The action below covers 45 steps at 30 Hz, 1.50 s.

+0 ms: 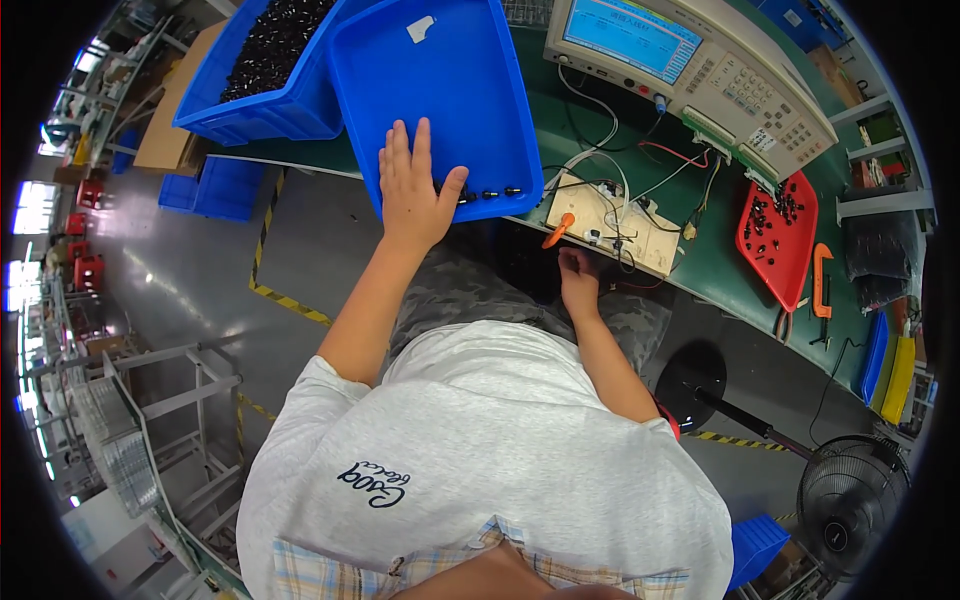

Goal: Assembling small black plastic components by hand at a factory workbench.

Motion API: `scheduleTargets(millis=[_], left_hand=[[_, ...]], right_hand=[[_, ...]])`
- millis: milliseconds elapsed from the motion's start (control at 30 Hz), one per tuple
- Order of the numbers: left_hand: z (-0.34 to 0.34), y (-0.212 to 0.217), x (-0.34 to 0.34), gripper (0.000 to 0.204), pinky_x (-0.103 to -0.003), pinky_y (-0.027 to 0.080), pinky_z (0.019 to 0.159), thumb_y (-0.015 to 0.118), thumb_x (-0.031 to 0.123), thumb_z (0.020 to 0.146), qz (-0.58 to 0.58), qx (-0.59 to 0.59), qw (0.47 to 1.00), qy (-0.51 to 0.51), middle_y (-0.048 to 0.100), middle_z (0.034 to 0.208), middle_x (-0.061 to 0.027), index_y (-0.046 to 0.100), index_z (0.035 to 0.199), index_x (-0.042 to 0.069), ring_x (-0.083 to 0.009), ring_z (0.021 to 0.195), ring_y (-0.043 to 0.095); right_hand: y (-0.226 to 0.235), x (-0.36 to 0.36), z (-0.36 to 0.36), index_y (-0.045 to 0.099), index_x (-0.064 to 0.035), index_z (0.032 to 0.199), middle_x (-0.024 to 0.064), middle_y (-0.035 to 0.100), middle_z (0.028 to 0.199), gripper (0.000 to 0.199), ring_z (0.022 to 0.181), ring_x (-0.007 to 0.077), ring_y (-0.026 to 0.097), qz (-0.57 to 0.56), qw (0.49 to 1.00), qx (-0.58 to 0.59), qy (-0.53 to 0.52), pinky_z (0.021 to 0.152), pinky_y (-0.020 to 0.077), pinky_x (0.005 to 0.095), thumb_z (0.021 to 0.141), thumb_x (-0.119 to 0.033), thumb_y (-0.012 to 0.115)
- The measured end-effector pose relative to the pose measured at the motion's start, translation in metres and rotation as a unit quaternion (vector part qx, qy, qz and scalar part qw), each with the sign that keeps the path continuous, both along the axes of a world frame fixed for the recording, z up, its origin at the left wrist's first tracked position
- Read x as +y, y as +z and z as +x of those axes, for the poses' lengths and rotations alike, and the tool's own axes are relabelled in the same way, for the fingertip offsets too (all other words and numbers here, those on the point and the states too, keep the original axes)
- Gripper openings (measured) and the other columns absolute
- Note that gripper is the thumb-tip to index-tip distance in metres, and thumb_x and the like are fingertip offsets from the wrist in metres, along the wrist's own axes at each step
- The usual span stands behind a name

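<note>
My left hand [412, 200] lies flat over the near left part of a shallow blue tray [440, 110], fingers stretched out and thumb apart. Beside its thumb, a few small black cylindrical parts [490, 194] line the tray's near edge. Below the bench edge, my right hand [579, 287] has its fingers curled together; whatever they may hold is too small to make out. Just above it, an orange clamp handle [560, 231] sticks out from a pale wooden test board [640, 240] with wires and small fittings.
A deep blue bin [310, 108] full of small black parts stands behind the tray at left. At back right is a bench meter [700, 70] with a lit screen. Further right are a red tray [775, 245] of black parts and an orange clamp [821, 280]. A fan [850, 505] stands lower right.
</note>
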State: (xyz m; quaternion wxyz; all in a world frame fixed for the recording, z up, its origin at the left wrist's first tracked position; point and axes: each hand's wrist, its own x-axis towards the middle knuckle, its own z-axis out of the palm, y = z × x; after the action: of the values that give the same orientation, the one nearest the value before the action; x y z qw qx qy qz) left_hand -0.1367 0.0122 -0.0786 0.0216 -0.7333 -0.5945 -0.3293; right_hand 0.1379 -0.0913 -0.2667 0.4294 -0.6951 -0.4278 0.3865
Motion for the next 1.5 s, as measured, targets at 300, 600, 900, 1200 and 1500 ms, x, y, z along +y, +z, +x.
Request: scheduleTargets(millis=[300,600,900,1200,1500], left_hand=[[0.000,0.027,0.023,0.065,-0.049,0.026,0.117,0.055,0.052,0.094,-0.199,0.070,0.977,-0.016,0.040,0.147,-0.0312,0.052,0.140,0.006,-0.0442,0.140,0.035],[-0.041,0.065,0.049,0.059,-0.033,0.043,0.102,0.056,0.047,0.097,-0.318,-0.271,0.904,-0.091,0.064,0.124,-0.0193,0.058,0.130,-0.001,-0.0261,0.117,0.059],[-0.016,0.083,0.034,0.055,-0.035,0.044,0.101,0.048,0.047,0.101,-0.449,-0.063,0.883,-0.121,0.062,0.127,-0.0163,0.056,0.135,0.004,-0.0266,0.117,0.059],[-0.016,0.106,0.031,0.070,-0.050,0.024,0.116,0.042,0.060,0.099,-0.505,-0.264,0.819,-0.074,0.037,0.154,-0.0128,0.040,0.149,0.011,-0.0290,0.145,0.029],[-0.022,0.097,0.036,0.076,-0.055,0.015,0.119,0.036,0.066,0.099,-0.539,-0.337,0.753,-0.172,0.027,0.158,-0.0203,0.037,0.151,0.011,-0.0363,0.150,0.018]], right_hand=[[-0.001,0.000,-0.001,0.069,-0.0079,0.105,0.0112,0.071,0.094,0.017,0.088,0.0195,0.067,0.014,1.000,-0.002,-0.009,0.080,0.0499,0.0301,0.092,-0.019,0.068],[0.007,0.000,0.003,0.069,-0.0079,0.104,0.0111,0.071,0.093,0.017,0.088,0.0186,0.067,0.007,1.000,0.010,-0.016,0.079,0.0497,0.0301,0.092,-0.019,0.068],[0.010,-0.001,-0.001,0.069,-0.0064,0.105,0.0094,0.071,0.094,0.018,0.089,0.0177,0.067,0.001,1.000,0.008,-0.010,0.080,0.0497,0.0299,0.092,-0.018,0.068],[0.006,0.000,0.002,0.070,-0.0065,0.107,0.0097,0.071,0.098,0.020,0.093,0.0171,0.066,-0.005,1.000,0.026,-0.004,0.084,0.0489,0.0287,0.093,-0.021,0.067],[0.002,0.003,0.002,0.070,-0.0070,0.106,0.0096,0.071,0.097,0.019,0.092,0.0171,0.066,-0.007,1.000,0.016,-0.005,0.084,0.0489,0.0289,0.093,-0.021,0.067]])
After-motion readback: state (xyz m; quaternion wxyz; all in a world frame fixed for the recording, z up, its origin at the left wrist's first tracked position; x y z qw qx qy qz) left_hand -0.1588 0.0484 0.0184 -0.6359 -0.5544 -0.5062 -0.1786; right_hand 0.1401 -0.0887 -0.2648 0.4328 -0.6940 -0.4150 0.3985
